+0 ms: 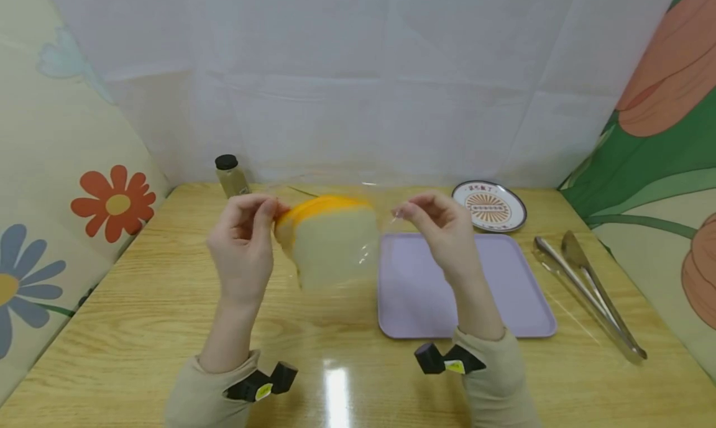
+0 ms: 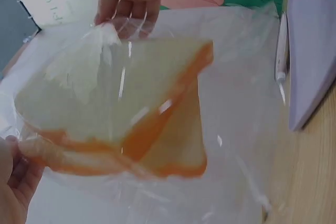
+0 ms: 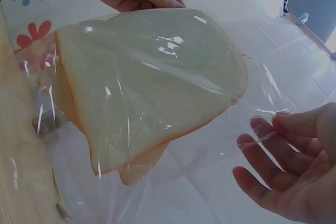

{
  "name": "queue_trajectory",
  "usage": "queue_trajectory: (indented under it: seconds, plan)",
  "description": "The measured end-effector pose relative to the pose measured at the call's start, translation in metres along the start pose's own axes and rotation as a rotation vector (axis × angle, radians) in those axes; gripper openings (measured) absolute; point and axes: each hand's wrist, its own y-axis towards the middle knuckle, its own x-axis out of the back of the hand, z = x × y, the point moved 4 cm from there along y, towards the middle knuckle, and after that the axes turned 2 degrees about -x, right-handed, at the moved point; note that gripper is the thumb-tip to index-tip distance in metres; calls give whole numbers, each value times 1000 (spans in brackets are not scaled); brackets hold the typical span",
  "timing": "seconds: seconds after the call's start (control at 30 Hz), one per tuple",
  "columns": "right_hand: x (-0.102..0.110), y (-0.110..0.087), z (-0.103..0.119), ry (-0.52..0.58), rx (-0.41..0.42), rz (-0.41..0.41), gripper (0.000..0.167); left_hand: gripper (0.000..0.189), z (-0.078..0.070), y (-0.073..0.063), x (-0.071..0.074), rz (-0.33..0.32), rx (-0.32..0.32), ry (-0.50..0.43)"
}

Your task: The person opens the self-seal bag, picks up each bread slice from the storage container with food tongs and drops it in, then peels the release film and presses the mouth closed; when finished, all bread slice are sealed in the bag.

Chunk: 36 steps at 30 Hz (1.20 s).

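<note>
A clear plastic bag (image 3: 210, 150) with slices of bread (image 1: 335, 245) inside hangs between both hands above the table. The slices are pale with orange crusts and overlap at an angle, as the bread (image 2: 105, 98) in the left wrist view shows. My left hand (image 1: 244, 248) pinches the bag at its left side, thumb and fingers right at the bread's edge. On the other side, my right hand (image 1: 447, 232) pinches the bag's thin film between thumb and index finger; the other fingers (image 3: 257, 182) are loosely bent below it.
A lilac tray (image 1: 414, 316) lies to the right, partly under my right forearm. Behind it is a round patterned plate (image 1: 514, 214). Metal tongs (image 1: 601, 304) lie at the far right. A jar with a black lid (image 1: 226, 162) stands at the back left, before a white cloth backdrop (image 1: 335, 74).
</note>
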Motion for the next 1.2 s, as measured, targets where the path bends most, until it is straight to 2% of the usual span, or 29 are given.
queue_trajectory:
  seconds: [0.03, 0.1, 0.17, 0.23, 0.3, 0.37, 0.47, 0.53, 0.6, 0.7, 0.8, 0.87, 0.97, 1.03, 1.1, 1.2]
  plan:
    - [1, 0, 0, 16, -2, -23, 9, 18, -1, 0, 0, 8, -39, 39]
    - [4, 1, 0, 42, -10, -53, 1, 21, -3, -1, 0, 70, -133, 98]
    - [6, 1, 0, 60, -23, -67, 5, 19, -6, -2, -2, 182, -246, 162]
    - [8, 1, 0, 77, -31, -74, 13, 15, -9, -4, -5, 305, -326, 207]
    - [10, 1, 1, 76, -37, -75, 15, 16, -11, -5, -8, 412, -374, 244]
    - [11, 1, 1, 69, -36, -70, 9, 34, -13, -7, -9, 490, -367, 246]
    - [12, 1, 1, 50, -36, -57, 1, 60, -16, -8, -11, 554, -383, 235]
    - [11, 1, 0, 40, -35, -48, 9, 63, -17, -8, -12, 574, -420, 214]
    - [10, 2, -1, 26, -29, -38, 9, 63, -18, -8, -12, 583, -454, 202]
    - [7, 2, -3, 8, -23, -20, 3, 58, -17, -7, -11, 588, -479, 179]
    - [3, 2, -6, -6, -36, 10, 4, 50, -15, -4, -6, 558, -429, 186]
    - [0, 2, -7, 8, -61, 28, 6, 43, -13, -1, -1, 490, -363, 197]
    - [-3, 1, -8, 32, -95, 62, 3, 30, -9, 6, 9, 357, -201, 149]
    - [-5, 1, -9, 39, -119, 87, 4, 34, -5, 9, 14, 274, -92, 58]
    - [-5, 1, -11, 30, -146, 123, 9, 42, 2, 10, 18, 220, 23, -50]
    - [-5, 1, -15, -13, -185, 175, 11, 36, 15, 8, 22, 172, 202, -89]
